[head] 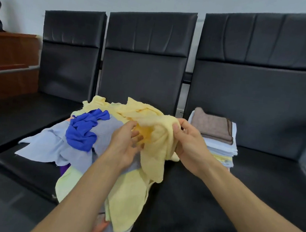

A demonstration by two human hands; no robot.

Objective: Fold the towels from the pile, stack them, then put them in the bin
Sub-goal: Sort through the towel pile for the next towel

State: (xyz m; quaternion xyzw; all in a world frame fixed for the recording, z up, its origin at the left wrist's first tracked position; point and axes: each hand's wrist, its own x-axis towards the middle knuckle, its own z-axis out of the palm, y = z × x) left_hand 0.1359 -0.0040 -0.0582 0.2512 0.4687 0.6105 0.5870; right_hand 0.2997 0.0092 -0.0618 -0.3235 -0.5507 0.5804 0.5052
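Yellow towel (157,135) is held above the pile (79,145) on the black seat (215,200), pinched at its top edge by the right hand (189,145). At 9 o'clock the left hand (125,147) has its fingers loosely spread against it; whether they grip cannot be told. A folded stack (218,143) is seen at 3 o'clock.

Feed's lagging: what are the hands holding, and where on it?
The right hand pinches the yellow towel at its bunched top edge; the left hand only touches its underside.

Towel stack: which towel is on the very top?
The brown towel; it lies folded atop the stack, over pale blue and yellow ones.
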